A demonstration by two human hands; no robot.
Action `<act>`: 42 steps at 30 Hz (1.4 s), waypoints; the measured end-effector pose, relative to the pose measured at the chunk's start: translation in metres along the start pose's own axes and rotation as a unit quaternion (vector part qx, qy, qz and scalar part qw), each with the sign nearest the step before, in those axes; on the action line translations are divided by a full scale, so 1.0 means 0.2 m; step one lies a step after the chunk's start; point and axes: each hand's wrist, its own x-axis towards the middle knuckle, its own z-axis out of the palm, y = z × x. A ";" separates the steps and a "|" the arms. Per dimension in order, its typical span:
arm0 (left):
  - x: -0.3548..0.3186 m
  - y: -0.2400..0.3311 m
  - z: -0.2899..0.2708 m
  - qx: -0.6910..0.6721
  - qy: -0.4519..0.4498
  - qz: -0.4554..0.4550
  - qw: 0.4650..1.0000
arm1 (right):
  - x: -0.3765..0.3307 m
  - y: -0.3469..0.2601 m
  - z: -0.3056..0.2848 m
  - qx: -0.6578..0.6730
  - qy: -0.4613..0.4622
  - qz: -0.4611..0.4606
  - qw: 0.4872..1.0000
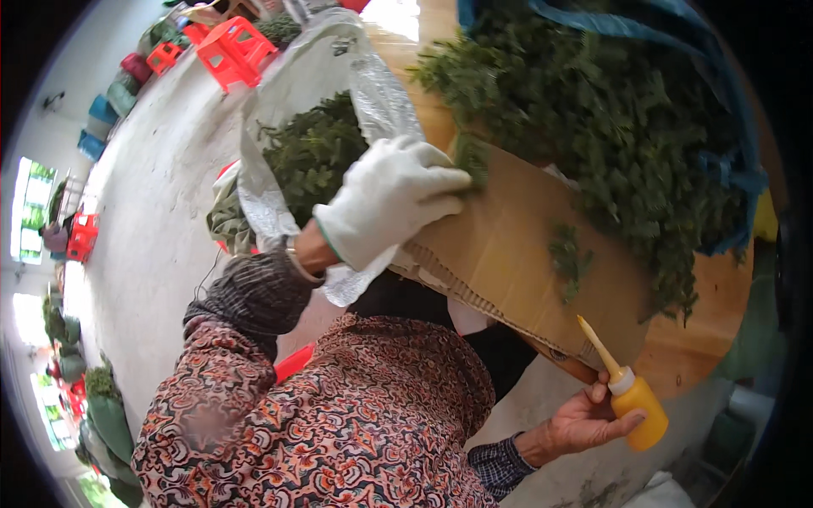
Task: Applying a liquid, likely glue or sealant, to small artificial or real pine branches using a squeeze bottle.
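Head view shows our left hand [391, 196], in a white glove, reaching forward with its fingers closed on a small green sprig [471, 159] at the upper edge of a sheet of brown cardboard [508, 245]. The cardboard lies tilted across a wooden table [703, 322], its corrugated edge toward us. Our right hand [584, 419] is bare and low at the table's near edge, its fingers wrapped around a yellow squeeze bottle [639, 406] whose long thin nozzle points up and to the left, just beside the cardboard's lower corner. Another loose sprig [569, 258] rests on the cardboard, apart from both hands. Behind the cardboard a large heap of green branches [610, 118] fills a blue bag [728, 161] on the table. To the left of the gloved hand a clear plastic bag [296, 93] stands open with more greenery inside. Red plastic stools [235, 51] sit farther off on the pale concrete floor [161, 212].
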 end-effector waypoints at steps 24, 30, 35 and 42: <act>0.10 -0.01 0.02 0.180 0.032 -0.024 0.983 | -0.02 0.00 -0.01 -0.003 -0.069 0.002 0.998; 0.01 -0.14 -0.13 0.200 0.140 -0.036 0.969 | -0.03 0.02 0.00 -0.036 -0.008 -0.027 0.999; -0.07 -0.34 -0.31 0.227 0.180 -0.167 0.942 | -0.01 0.02 -0.02 -0.023 -0.001 -0.017 1.000; 0.03 0.04 -0.19 0.016 0.142 -0.072 0.987 | 0.05 0.02 -0.05 0.015 0.011 0.026 0.999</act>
